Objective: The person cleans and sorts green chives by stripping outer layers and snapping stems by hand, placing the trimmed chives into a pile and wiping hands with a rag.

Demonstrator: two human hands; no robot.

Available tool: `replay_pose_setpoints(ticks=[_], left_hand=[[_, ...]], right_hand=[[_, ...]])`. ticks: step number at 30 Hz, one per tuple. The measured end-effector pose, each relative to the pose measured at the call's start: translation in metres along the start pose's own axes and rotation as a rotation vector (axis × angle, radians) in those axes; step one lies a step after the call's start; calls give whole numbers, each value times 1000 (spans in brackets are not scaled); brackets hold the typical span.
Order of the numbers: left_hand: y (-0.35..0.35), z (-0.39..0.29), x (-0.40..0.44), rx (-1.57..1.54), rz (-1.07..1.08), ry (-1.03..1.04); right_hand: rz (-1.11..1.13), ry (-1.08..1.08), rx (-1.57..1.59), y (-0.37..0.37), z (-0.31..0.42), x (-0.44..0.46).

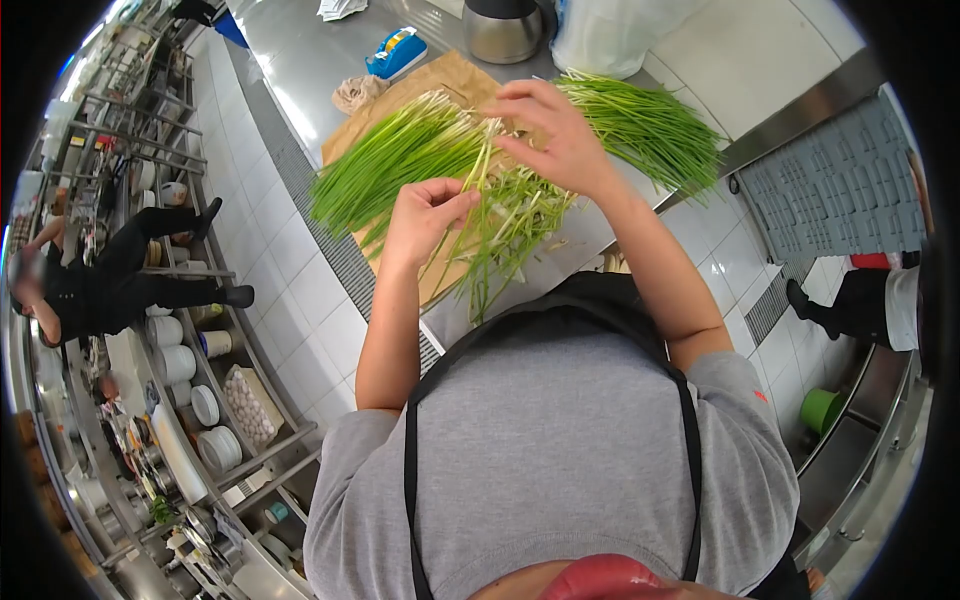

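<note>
My left hand [428, 222] is closed in a pinch on a few thin green chive stalks [484, 165], whose pale ends point up and away from me. Just to the right, my right hand [556, 138] hovers with its fingers apart near those pale ends; nothing is visibly gripped in it. A thick bundle of green chives [395, 155] lies on brown paper [455, 72] beyond my left hand. Behind my right hand spreads another chive pile [645, 125]. Between and below my hands sits a loose heap of limp, yellowish trimmings [525, 215].
On the steel table [290, 40] are a blue tape dispenser [397, 52], a crumpled cloth [358, 93], a metal pot [502, 30] and a clear plastic bag [615, 35]. Shelves with white containers [175, 365] and a person in black [110, 265] are at left; another person's legs [850, 305] at right.
</note>
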State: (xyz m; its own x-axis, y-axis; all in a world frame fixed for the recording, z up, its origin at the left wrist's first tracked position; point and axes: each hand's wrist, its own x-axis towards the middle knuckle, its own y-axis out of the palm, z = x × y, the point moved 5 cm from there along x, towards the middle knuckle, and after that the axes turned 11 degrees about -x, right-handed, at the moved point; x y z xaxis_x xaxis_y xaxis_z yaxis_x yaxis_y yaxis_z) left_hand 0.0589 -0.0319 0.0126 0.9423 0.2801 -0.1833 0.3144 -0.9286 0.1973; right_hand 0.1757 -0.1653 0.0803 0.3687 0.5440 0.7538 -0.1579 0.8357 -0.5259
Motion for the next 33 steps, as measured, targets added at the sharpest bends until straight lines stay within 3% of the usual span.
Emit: replay_pose_setpoints(ticks=[2, 5, 11, 14, 17, 20, 23, 26, 29, 33], left_hand=[[2, -3, -3, 20, 19, 8], [0, -4, -4, 3, 22, 30], [-5, -1, -8, -87, 17, -41], [-13, 1, -7, -129, -22, -34], [-21, 3, -4, -192, -79, -22], [-24, 6, 1, -275, -104, -18], [-20, 6, 5, -291, -95, -21], [-12, 4, 7, -317, -66, -17], [-5, 2, 7, -312, -36, -31], [8, -4, 6, -243, -11, -50]], right_hand=[[132, -210, -150, 3, 9, 4], [270, -200, -16, 12, -1, 3], [261, 507, 345, 20, -29, -6], [3, 558, 438, 5, -37, -5], [22, 483, 473, -4, -36, -8], [683, 523, 518, 33, -24, -38], [679, 283, 242, 59, -20, -63], [515, 705, 487, 54, -27, -43], [314, 931, 796, 51, -16, -31], [303, 933, 933, 58, -10, -29]])
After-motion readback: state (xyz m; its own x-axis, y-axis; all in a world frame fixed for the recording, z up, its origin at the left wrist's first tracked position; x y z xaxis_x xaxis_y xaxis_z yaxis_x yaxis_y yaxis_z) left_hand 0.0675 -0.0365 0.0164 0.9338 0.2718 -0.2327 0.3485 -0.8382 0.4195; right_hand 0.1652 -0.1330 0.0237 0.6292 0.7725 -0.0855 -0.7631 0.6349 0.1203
